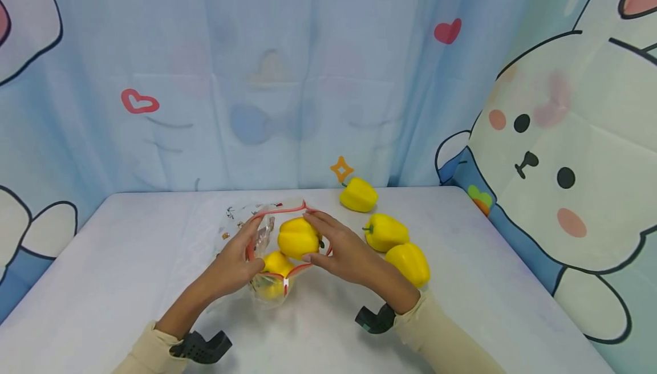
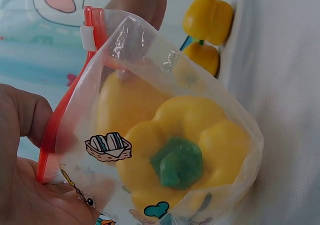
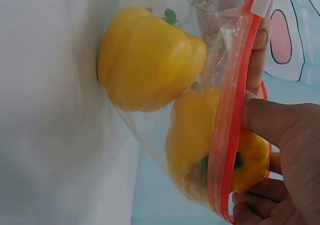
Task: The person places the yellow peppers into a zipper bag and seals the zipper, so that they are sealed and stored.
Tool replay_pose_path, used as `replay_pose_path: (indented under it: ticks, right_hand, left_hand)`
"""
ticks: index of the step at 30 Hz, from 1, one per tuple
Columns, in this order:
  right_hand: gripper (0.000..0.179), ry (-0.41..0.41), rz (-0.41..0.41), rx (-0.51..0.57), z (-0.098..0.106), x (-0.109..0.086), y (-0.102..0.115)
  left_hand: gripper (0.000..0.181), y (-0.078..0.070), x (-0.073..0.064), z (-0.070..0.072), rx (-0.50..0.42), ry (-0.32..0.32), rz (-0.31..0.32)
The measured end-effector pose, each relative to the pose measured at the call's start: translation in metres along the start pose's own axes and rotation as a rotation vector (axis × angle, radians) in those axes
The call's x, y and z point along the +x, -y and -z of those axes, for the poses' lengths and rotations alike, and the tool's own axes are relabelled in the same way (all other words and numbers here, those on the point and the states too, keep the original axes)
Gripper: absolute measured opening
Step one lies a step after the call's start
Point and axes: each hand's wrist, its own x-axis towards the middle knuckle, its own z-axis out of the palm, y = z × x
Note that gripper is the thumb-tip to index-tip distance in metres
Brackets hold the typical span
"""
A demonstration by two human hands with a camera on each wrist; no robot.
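Note:
A clear zip bag (image 2: 235, 100) with a red zip strip (image 3: 231, 115) and small printed pictures stands with its mouth spread wide. My left hand (image 1: 234, 261) holds the bag's left rim, thumb on the near side. My right hand (image 1: 346, 248) grips a yellow bell pepper (image 1: 297, 238) at the bag's mouth, fingers over its top and thumb underneath. In the right wrist view the thumb lies against the red strip. Lower in the bag lies another yellow bell pepper (image 3: 145, 60), its green stem (image 2: 177, 162) facing the left wrist camera.
To the right of the bag, three yellow bell peppers lie on the white table: one far back (image 1: 359, 195), one in the middle (image 1: 386, 232) and one nearer (image 1: 409, 264) by the right forearm. A blue curtain (image 1: 256, 77) with cartoon prints hangs behind the table (image 1: 154, 237).

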Motion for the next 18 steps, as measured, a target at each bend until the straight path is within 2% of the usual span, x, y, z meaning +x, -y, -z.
replay_pose_path:
  ticks: [9, 18]
  right_hand:
    - [0.083, 0.026, -0.048, -0.036, 0.0000, -0.0004, 0.0013]
    - [0.084, 0.034, -0.012, -0.014, 0.0006, -0.0012, 0.0020]
  left_hand:
    - [0.079, 0.0003, 0.0016, -0.0001, -0.020, 0.010, 0.013]
    - [0.080, 0.0012, 0.0013, 0.0014, 0.004, -0.002, -0.003]
